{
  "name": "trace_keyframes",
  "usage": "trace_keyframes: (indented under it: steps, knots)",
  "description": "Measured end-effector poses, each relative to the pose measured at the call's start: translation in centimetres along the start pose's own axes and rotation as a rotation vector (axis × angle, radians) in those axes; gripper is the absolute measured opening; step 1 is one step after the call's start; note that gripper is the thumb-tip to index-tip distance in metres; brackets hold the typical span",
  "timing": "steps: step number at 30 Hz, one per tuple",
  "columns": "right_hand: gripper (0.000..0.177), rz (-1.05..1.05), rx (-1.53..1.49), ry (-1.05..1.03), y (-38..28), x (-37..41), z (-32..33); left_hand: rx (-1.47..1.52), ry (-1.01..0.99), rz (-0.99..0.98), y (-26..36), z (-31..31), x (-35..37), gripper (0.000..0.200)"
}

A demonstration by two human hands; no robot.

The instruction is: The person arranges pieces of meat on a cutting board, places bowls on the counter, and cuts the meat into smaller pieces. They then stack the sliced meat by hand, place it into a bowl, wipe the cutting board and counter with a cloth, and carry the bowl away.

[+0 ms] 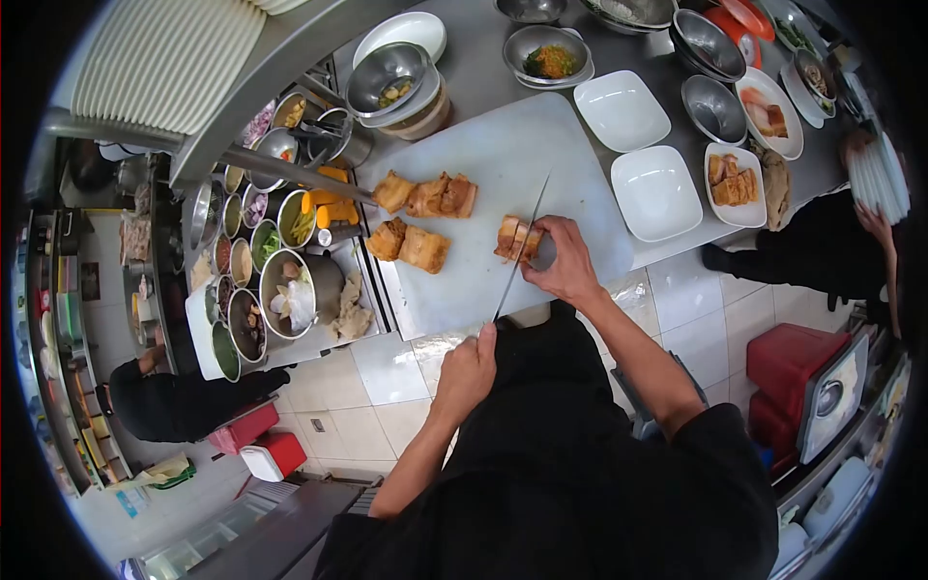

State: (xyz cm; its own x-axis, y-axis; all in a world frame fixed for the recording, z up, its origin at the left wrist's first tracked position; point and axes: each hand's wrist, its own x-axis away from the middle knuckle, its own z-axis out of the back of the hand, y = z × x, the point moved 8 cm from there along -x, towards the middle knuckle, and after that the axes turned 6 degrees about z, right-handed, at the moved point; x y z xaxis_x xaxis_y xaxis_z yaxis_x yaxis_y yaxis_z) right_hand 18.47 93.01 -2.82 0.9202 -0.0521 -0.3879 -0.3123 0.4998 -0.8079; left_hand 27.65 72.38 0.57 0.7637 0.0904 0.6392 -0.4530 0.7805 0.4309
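Observation:
My left hand [469, 372] is closed around the handle of a long knife [507, 280], whose blade slants up across the cutting board [522, 126]. Beside the blade, the fingers of my right hand [564, 261] grip a browned meat piece [517, 239], which shows cut lines. The blade lies over this piece, close to my right fingertips. Several more browned chunks, among them a front chunk [423, 249] and a back chunk [456, 196], rest on the left part of the board.
Two white square dishes [657, 193] [622, 110] stand right of the board, near a dish of meat slices [733, 184]. Left are metal ingredient tubs [300, 290] and a cloth [353, 309]. A person in black [812, 242] holds white plates [878, 179]; another person [169, 401] is far left.

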Motion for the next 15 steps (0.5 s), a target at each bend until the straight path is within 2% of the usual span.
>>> trace_keyframes:
  steps: [5, 7, 10, 12, 14, 15]
  knots:
    - [0.053, -0.023, -0.011, -0.026, 0.2, 0.1, -0.1, -0.103, -0.038, 0.057, -1.4, 0.2, 0.9, 0.063]
    - [0.053, -0.019, -0.021, -0.02, 0.7, 0.2, -0.3, -0.081, -0.047, -0.117, 1.5, -0.8, -1.8, 0.06]
    - [0.054, -0.022, -0.018, -0.021, 0.5, 0.5, -0.4, -0.074, 0.003, -0.163, 3.0, -1.2, -3.0, 0.056]
    - [0.055, -0.039, 0.004, -0.018, 0.8, 0.0, -0.1, -0.1, 0.026, -0.199, -0.3, -1.5, -1.7, 0.056]
    - [0.056, -0.042, -0.019, -0.067, 0.8, 0.5, -0.6, -0.137, 0.022, -0.221, -0.9, -1.8, -1.5, 0.056]
    - [0.055, -0.01, -0.011, -0.027, 0.6, 0.7, -0.3, -0.113, 0.012, -0.192, -0.5, -1.9, -1.7, 0.058]
